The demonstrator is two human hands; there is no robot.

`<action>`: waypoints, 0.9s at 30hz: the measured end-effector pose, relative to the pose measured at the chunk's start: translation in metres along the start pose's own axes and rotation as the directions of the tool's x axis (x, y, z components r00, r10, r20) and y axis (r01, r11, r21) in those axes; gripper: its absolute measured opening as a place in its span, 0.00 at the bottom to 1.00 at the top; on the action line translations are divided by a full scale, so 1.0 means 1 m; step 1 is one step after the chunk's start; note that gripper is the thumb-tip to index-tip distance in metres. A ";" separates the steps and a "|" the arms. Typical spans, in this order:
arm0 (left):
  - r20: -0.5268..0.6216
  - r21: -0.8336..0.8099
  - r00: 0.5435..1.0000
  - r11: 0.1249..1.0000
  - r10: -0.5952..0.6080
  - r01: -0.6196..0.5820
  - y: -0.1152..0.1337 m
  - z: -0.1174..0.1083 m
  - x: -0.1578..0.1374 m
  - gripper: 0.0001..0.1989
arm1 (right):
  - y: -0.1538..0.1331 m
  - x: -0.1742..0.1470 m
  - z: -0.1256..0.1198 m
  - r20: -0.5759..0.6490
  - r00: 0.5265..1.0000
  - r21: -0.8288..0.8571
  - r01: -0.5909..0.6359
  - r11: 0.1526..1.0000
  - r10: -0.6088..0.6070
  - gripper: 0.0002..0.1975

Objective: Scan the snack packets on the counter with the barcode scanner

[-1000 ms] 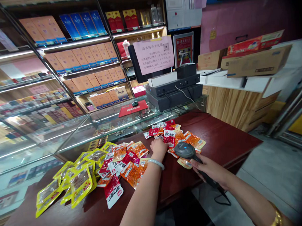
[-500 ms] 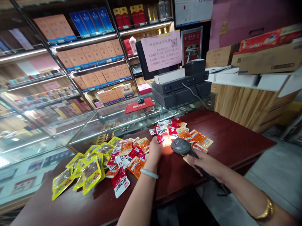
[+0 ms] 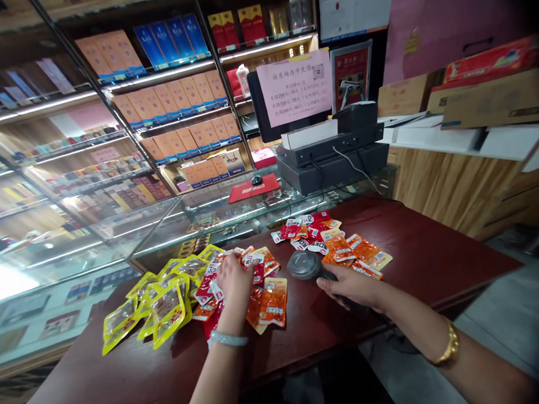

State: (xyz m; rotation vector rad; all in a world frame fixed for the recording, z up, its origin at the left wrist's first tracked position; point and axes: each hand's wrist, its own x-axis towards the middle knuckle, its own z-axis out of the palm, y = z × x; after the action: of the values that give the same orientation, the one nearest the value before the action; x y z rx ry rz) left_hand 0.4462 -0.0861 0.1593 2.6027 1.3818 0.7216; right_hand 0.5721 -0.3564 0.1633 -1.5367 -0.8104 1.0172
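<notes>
My right hand [image 3: 351, 288] is wrapped round the handle of a dark barcode scanner [image 3: 305, 266], its head pointing left above the table. My left hand [image 3: 235, 278] reaches over a pile of red, white and orange snack packets [image 3: 256, 301], fingers bent down and thumb apart. Its fingertips are partly hidden among the packets, and no packet is seen lifted. Left of that hand lies a heap of yellow-edged snack packets [image 3: 166, 302]. Beyond the scanner rests a second group of red and orange packets [image 3: 338, 243].
The packets lie on a dark red-brown table [image 3: 432, 242]. A glass counter [image 3: 198, 214] behind it carries a mouse [image 3: 256, 180] on a red mat, a monitor with a pink sign [image 3: 295, 87], and a black cash drawer [image 3: 335, 169]. Cardboard boxes [image 3: 492, 100] stand at right.
My left hand has let go of a red packet at the right-hand group and moved left onto the other pile. The scanner has shifted slightly left, and its light no longer shows on a packet.
</notes>
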 end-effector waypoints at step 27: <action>0.371 -0.497 0.912 0.867 0.173 0.037 0.099 0.092 0.054 0.15 | 0.014 0.004 -0.033 -0.166 0.986 -0.012 -0.015 1.000 0.012 0.31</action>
State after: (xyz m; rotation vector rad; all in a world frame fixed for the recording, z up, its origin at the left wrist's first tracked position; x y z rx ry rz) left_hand 0.5882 -0.0887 0.1282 2.2227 0.8439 0.4285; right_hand 0.6035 -0.3687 0.1506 -1.6170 -0.6925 0.8818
